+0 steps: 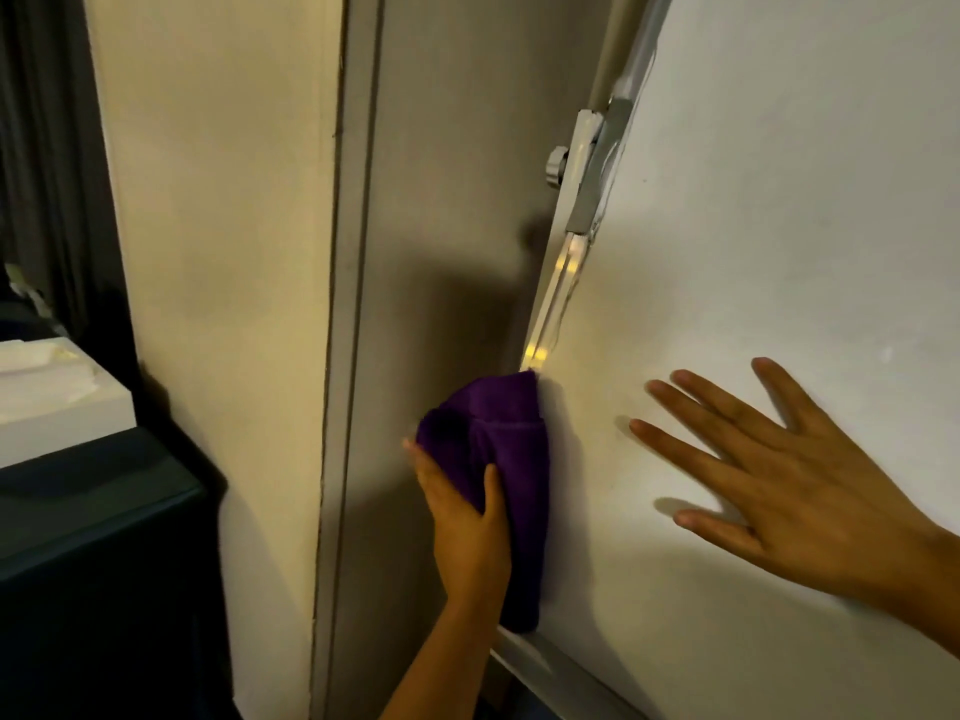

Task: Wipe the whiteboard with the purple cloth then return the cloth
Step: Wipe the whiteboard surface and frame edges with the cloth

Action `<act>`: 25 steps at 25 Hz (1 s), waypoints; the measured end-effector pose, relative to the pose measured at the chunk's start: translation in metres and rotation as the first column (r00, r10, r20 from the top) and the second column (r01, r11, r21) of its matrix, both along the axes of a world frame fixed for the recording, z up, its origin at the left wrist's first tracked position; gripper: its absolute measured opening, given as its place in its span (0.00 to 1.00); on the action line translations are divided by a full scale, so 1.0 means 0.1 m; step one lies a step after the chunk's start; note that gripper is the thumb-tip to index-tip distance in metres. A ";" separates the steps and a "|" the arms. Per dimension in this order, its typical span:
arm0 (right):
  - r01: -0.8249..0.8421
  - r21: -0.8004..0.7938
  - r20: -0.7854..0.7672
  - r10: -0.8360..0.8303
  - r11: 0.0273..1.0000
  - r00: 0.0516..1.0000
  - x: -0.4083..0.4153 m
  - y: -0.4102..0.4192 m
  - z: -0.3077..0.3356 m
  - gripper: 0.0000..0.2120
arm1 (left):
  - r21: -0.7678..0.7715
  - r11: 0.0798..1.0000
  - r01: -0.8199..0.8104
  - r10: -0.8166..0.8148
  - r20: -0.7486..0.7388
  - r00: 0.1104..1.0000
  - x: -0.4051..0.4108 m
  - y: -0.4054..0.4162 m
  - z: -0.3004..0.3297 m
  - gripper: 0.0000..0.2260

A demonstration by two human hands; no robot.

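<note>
The whiteboard (769, 210) fills the right side of the view, tilted, with a metal frame along its left edge. My left hand (467, 527) grips the bunched purple cloth (514, 459) and presses it against the board's lower left edge, over the frame. Part of the cloth hangs down to the board's bottom rail. My right hand (789, 485) lies flat on the board surface to the right of the cloth, fingers spread, holding nothing.
A metal bracket with a knob (582, 174) clamps the board's left frame higher up. A cream wall and a grey door frame (348, 304) stand left of the board. A white box (57, 397) sits on a dark cabinet (93, 537) at far left.
</note>
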State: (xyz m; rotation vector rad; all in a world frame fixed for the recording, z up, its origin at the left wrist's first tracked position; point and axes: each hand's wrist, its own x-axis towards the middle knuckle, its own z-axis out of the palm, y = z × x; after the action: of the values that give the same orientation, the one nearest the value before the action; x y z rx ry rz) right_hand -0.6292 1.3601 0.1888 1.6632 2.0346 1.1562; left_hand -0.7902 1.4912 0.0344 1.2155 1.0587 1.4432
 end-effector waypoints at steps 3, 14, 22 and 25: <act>-0.050 0.056 0.027 0.048 0.997 0.998 0.02 0.01 -0.01 0.32 | 0.169 0.985 0.014 0.008 -0.130 0.992 0.01 0.09 0.15 0.29; -0.033 0.229 0.138 0.001 0.973 0.990 0.03 0.22 0.44 0.31 | 0.165 0.982 0.087 -0.073 -0.088 0.993 0.12 0.23 0.48 0.37; 0.036 0.204 0.175 -0.073 0.978 0.982 0.10 0.33 0.87 0.31 | 0.085 0.992 0.097 -0.076 -0.221 0.972 0.33 0.39 1.23 0.35; 0.012 0.116 0.213 -0.036 0.993 0.976 0.08 0.32 1.03 0.31 | -0.006 0.989 0.151 -0.145 -0.297 0.944 0.26 0.34 1.22 0.35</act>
State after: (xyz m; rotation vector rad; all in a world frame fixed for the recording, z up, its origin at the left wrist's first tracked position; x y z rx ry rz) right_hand -0.6217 1.3918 0.2920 1.5327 1.8424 1.4018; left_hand -0.7642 1.5254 0.1566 1.5258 1.1287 1.1794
